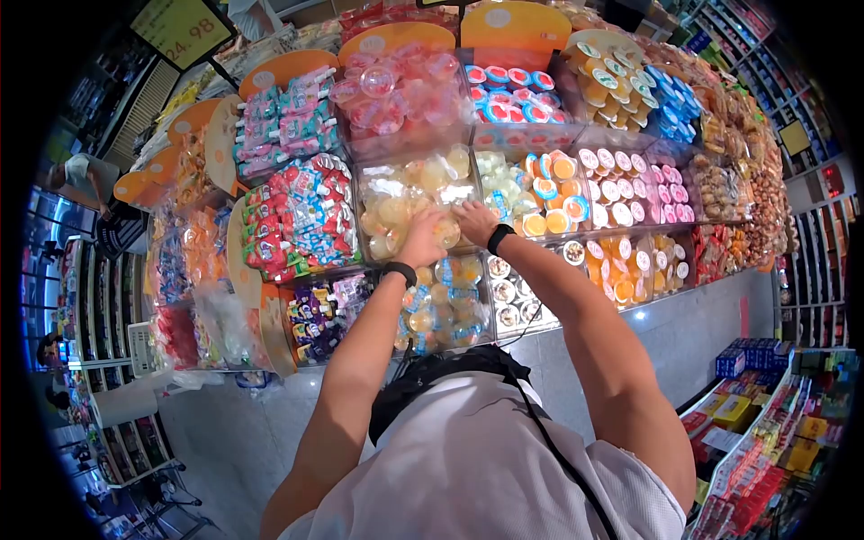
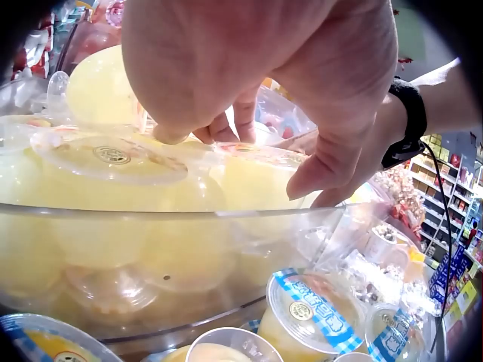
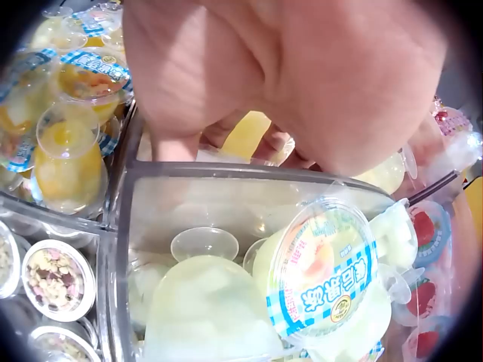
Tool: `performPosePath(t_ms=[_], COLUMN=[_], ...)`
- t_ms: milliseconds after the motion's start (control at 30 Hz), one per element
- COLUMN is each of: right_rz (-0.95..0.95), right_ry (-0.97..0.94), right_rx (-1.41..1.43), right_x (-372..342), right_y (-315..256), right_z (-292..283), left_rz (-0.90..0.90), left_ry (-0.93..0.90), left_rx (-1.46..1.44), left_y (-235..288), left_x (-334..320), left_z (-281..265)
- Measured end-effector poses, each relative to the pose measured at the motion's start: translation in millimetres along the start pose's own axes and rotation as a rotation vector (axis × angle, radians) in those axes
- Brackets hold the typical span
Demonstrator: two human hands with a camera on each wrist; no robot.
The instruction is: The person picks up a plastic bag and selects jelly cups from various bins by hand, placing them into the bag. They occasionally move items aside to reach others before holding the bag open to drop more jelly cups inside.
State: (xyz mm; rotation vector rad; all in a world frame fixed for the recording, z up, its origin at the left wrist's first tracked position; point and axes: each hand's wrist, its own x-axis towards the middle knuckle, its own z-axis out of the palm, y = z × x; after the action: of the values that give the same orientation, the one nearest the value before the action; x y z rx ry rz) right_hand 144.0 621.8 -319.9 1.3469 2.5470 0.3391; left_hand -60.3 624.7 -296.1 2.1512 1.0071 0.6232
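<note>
Reaching into the bin (image 2: 189, 225) at the head view's upper centre, you are bending your left hand (image 1: 423, 236) and right hand (image 1: 475, 221), fingers part-spread, over yellow jelly cups (image 1: 391, 212) lying directly beneath; whether either is gripping one, I cannot tell.

A display stand (image 1: 526, 137), divided by clear walls into compartments, carries packaged sweets and cups. In its near row, from left to right, lie dark purple packets (image 1: 315, 317), cups with blue-checked labels (image 1: 447, 301), cups with speckled tops (image 1: 507, 292) and orange cups with pale lids (image 1: 621, 267). The middle row holds red and blue pouches (image 1: 301, 211), pale yellow cups (image 1: 387, 211), pale green cups (image 1: 498, 175), bright orange cups (image 1: 553, 193) and cups with white lids (image 1: 614, 187). Teal and pink pouches (image 1: 286, 119), pink cups (image 1: 396, 85), red-and-blue-topped cups (image 1: 513, 93) and amber cups (image 1: 612, 85) lie farther back. Brown packets (image 1: 727, 135) fill the right end.
</note>
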Motion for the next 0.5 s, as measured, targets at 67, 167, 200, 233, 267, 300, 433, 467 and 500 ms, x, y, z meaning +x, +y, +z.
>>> performPosePath(t_ms=[67, 167, 200, 233, 267, 300, 433, 467, 500], right_rz=[-0.012, -0.084, -0.121, -0.124, -0.104, -0.085, -0.126, -0.059, 0.002], right_ry=[0.030, 0.045, 0.091, 0.091, 0.034, -0.023, 0.104, 0.039, 0.023], right_rx=[0.075, 0.201, 0.268, 0.265, 0.343, 0.419, 0.758, 0.831, 0.818], right_x=[-0.9, -5.4, -5.2, -4.1, -2.7, -1.8, -5.7, -0.5, -1.1], right_y=[3.5, 19.7, 25.9, 31.7, 37.9, 43.7, 72.2, 79.0, 84.8], right_z=[-2.1, -5.9, -7.6, -7.0, -6.7, -6.5, -47.7, -54.4, -83.4], left_rz=[-0.014, 0.005, 0.005, 0.006, 0.008, 0.008, 0.022, 0.031, 0.024], left_ry=[-0.003, 0.002, 0.007, 0.003, -0.001, 0.005, 0.045, 0.043, 0.050], left_rx=[0.006, -0.025, -0.025, -0.022, -0.021, -0.021, -0.012, -0.003, -0.002], left_y=[-0.2, -3.4, -5.0, -6.2, -7.0, -7.4, -15.3, -17.2, -18.5], left_x=[0.4, -0.2, 0.3, 0.3, 0.6, 1.2, 1.5, 1.1, -0.9], left_z=[0.1, 0.8, 0.9, 1.4, 2.0, 3.2, 10.0, 10.8, 10.1])
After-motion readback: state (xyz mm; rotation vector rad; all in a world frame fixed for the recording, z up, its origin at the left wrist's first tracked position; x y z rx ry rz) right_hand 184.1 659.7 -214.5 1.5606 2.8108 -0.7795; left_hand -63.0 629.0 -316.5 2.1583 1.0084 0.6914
